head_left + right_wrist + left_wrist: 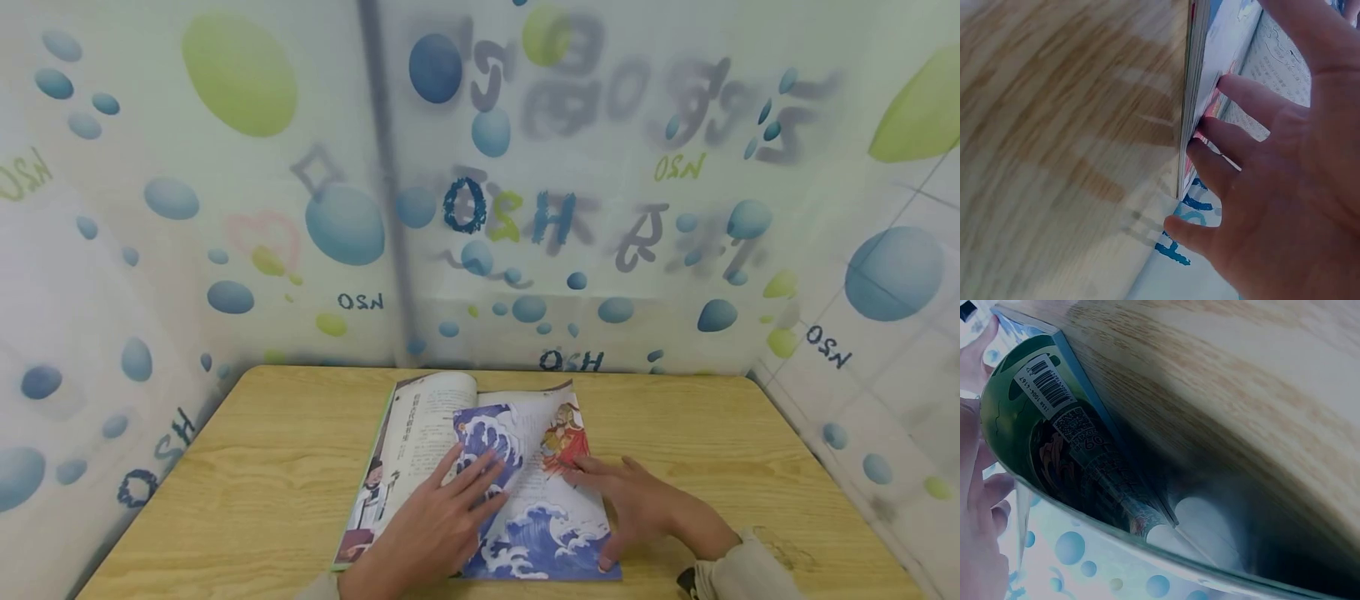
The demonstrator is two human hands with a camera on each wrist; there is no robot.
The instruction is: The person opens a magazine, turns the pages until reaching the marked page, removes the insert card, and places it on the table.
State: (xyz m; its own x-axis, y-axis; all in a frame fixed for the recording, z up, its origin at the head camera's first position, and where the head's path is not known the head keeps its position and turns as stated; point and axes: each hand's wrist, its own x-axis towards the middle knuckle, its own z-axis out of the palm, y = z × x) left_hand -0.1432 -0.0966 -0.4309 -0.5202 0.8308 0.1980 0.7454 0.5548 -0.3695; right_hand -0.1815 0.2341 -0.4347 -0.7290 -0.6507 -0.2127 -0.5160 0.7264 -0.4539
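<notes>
An open illustrated magazine (431, 421) lies on the wooden table, printed text on its left page. Blue wave pictures and a figure in red (564, 442) decorate the right side. My left hand (438, 521) rests across the middle of the magazine, fingers spread over the waves near the fold. At the right edge, my right hand (637, 500) touches the page with extended fingertips, its thumb by the lower corner. In the right wrist view those fingers (1213, 165) meet the page beside the stacked page edges. The left wrist view shows the green back cover (1007, 415) bowed up, with a barcode (1050, 387).
The wooden table (255, 467) extends to both sides of the magazine. Behind it and at the sides hang pale curtains (480, 325) printed with blue and green ovals and mirrored H2O lettering. Light sleeves (750, 571) cover the forearms.
</notes>
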